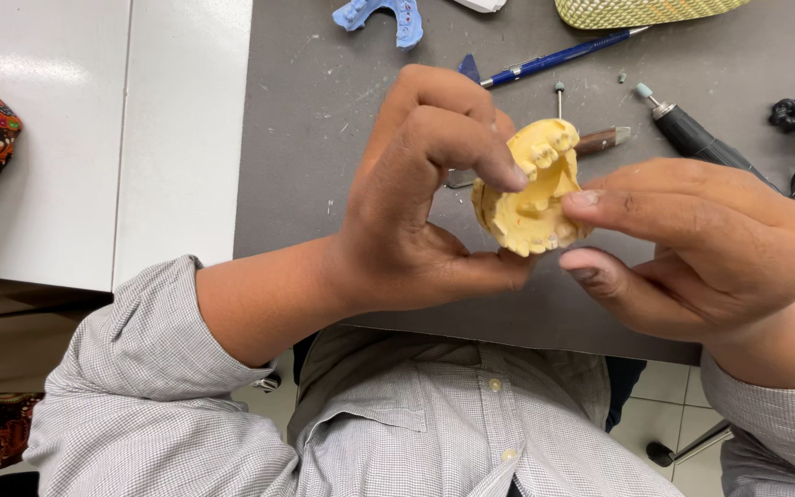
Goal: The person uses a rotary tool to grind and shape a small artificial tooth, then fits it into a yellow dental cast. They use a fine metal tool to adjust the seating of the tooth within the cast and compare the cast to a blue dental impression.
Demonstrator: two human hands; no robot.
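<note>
My left hand (pixel 416 198) and right hand (pixel 692 244) both pinch the yellow tooth mould (pixel 531 198) above the grey mat (pixel 305 138), beside a blue pen (pixel 554 57).

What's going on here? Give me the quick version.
A person in a grey checked shirt holds a yellow dental cast up over a grey mat with both hands. The left hand pinches it from the left, a finger over the teeth and the thumb underneath. The right hand takes the right edge between finger and thumb. Behind it on the mat lie a blue pen, a rotary tool and a blue tray.
</note>
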